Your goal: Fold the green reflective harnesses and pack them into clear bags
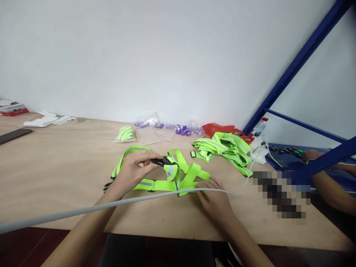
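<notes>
My left hand (pixel 132 172) is closed, pinching a black plastic buckle (pixel 164 161) between thumb and fingers, raised a little above the table. The buckle is joined to a neon-yellow reflective strap (pixel 164 185) with grey stripes, which lies in loose loops and bands between my hands. Another black clip (pixel 107 186) sticks out at the left, beside my left wrist. My right hand (pixel 215 198) rests low over the strap's right end, its fingers curled onto the yellow band; the fingertips are partly hidden.
A pile of similar straps (pixel 225 148) lies at the right, by a red bag (pixel 218 128). Purple pieces (pixel 182 130) and a bagged strap (pixel 125 133) stand behind. A grey cable (pixel 122 202) crosses in front. A blue frame post (pixel 294 70) and another person's arm (pixel 330 189) are right.
</notes>
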`<state>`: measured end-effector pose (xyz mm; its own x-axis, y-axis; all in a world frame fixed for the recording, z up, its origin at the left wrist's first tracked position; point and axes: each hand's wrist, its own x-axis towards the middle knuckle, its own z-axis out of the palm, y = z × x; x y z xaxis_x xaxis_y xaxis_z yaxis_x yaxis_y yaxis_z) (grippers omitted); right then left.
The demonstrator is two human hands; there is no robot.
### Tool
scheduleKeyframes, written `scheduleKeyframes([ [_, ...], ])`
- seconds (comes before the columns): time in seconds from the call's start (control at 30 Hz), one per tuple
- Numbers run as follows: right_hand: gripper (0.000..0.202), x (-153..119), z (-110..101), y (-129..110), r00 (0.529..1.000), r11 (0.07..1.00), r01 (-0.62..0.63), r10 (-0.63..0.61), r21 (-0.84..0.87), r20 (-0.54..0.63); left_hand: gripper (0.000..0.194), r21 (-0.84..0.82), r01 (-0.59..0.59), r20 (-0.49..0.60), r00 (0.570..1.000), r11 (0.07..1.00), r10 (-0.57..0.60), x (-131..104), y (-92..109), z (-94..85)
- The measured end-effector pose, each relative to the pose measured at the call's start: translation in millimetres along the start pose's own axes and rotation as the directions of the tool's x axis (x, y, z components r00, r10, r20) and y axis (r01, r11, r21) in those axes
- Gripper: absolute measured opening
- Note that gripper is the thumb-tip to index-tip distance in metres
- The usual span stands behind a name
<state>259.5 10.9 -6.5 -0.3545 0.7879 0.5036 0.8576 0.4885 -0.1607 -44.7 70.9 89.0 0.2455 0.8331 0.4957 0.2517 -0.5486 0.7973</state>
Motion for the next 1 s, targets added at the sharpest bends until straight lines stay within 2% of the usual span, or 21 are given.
scheduleKeyframes([
  [0.1,0.022,4,-7,22,0.995,0.996,-0.056,0.049,-0.072,-0.089,0.020,0.137,-0.070,0.025,0.997,0.988,0.067,12,12,-6.9],
  [0.2,0.019,9,-14,32,0.956,0.954,-0.122,0.038,-0.275,-0.292,0.026,0.245,-0.164,0.050,0.986,0.956,0.157,29,27,-7.0],
  [0.27,0.021,10,-19,23,0.909,0.935,-0.177,0.036,-0.308,-0.414,0.033,0.257,-0.189,0.071,0.982,0.948,0.176,42,36,-2.3],
  [0.33,0.024,7,-23,-2,0.878,0.962,-0.174,0.055,-0.211,-0.475,0.036,0.241,-0.184,0.075,0.982,0.953,0.171,54,41,4.5],
  [0.4,0.020,4,-24,-34,0.892,0.999,-0.009,-0.011,-0.042,-0.452,0.037,0.225,-0.178,0.056,0.984,0.958,0.170,65,43,11.3],
  [0.43,0.018,3,-22,-50,0.904,0.995,0.080,-0.050,0.054,-0.425,0.038,0.220,-0.177,0.049,0.984,0.959,0.170,70,44,14.1],
  [0.5,0.012,7,-15,-76,0.951,0.954,0.203,-0.138,0.223,-0.276,0.043,0.211,-0.170,0.051,0.985,0.963,0.163,78,46,18.3],
  [0.57,0.015,19,-3,-88,0.974,0.947,0.181,-0.136,0.264,-0.181,0.047,0.193,-0.162,0.068,0.986,0.968,0.151,84,49,20.7],
  [0.7,0.042,60,22,-80,0.998,0.992,-0.008,0.000,0.130,0.062,0.051,0.106,-0.110,0.087,0.991,0.988,0.101,93,56,22.1],
  [0.8,0.058,91,30,-76,0.956,0.995,-0.083,0.096,-0.058,0.278,0.047,0.027,-0.073,0.066,0.995,0.997,0.071,96,56,21.5],
  [0.87,0.066,108,32,-77,0.913,0.984,-0.061,0.124,-0.170,0.388,0.046,-0.014,-0.071,0.049,0.996,0.997,0.072,98,53,20.6],
  [0.93,0.071,121,34,-79,0.882,0.970,-0.013,0.125,-0.242,0.454,0.046,-0.037,-0.077,0.041,0.996,0.996,0.079,100,50,19.2],
  [1.0,0.068,130,37,-80,0.867,0.962,0.021,0.117,-0.271,0.484,0.045,-0.047,-0.078,0.036,0.996,0.996,0.080,101,48,17.3],
])
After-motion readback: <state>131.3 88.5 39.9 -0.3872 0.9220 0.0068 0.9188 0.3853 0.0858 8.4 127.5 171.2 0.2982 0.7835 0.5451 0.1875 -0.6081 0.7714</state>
